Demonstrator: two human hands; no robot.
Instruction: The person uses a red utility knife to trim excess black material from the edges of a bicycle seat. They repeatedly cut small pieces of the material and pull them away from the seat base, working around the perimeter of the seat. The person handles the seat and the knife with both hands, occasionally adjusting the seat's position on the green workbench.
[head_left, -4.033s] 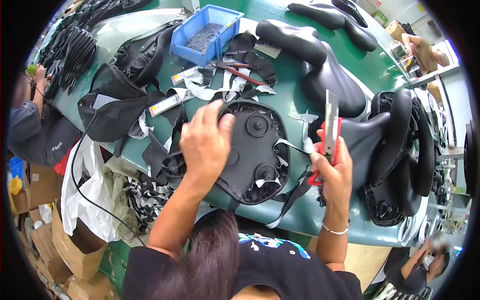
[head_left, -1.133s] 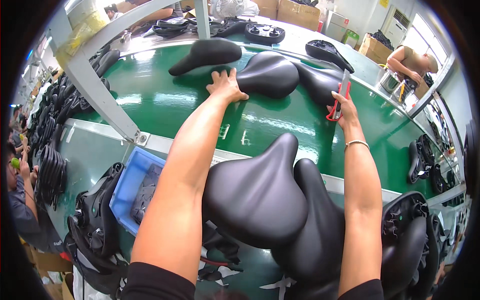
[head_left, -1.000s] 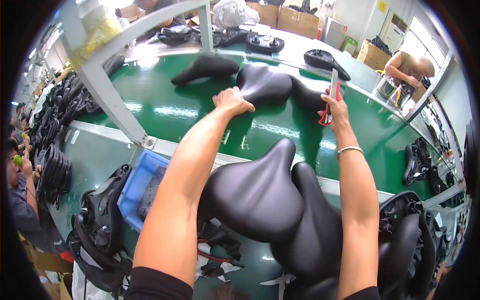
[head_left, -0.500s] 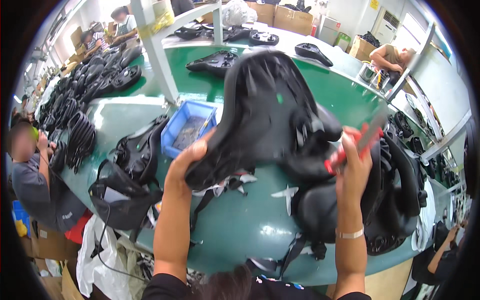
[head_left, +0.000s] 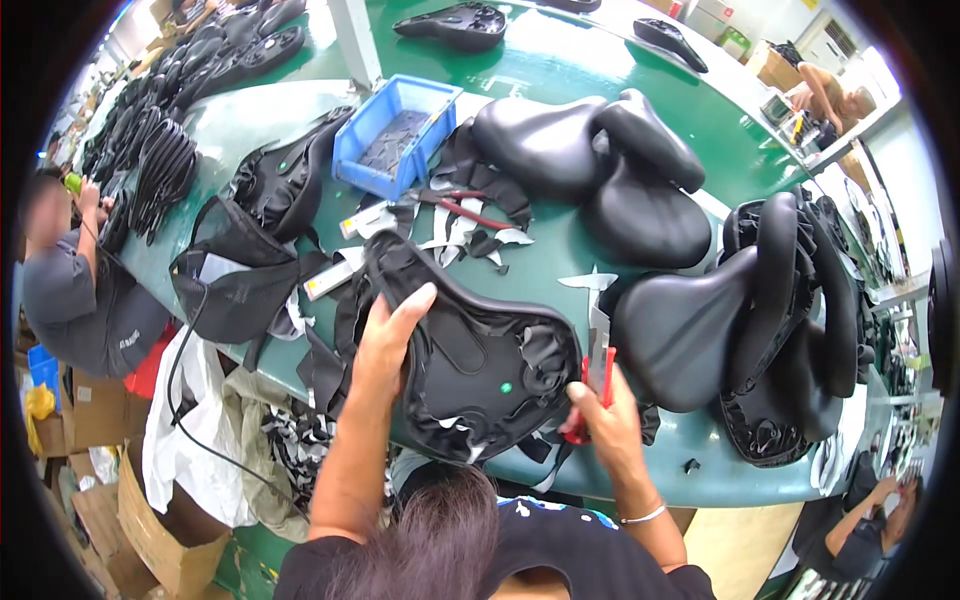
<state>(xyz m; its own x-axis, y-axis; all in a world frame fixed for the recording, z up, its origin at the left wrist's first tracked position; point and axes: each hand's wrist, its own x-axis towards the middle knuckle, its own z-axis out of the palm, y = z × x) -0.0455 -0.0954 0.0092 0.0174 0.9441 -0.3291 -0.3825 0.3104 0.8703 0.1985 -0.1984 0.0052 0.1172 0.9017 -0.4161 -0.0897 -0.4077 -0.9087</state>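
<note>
Left hand (head_left: 392, 338) grips our upturned saddle (head_left: 470, 360) | right hand (head_left: 606, 418) closed on red-handled cutters (head_left: 597, 372) at its edge | trimming underway, loose flaps remain

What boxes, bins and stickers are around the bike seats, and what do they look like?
Blue plastic bin: rectangular, open-topped, on the green table behind the upturned saddle.
Cardboard boxes: brown, open, on the floor at lower left.
More cardboard boxes: brown, at the far upper right.
Label strips: white slips on the table near the left hand.
No screens show.
</note>
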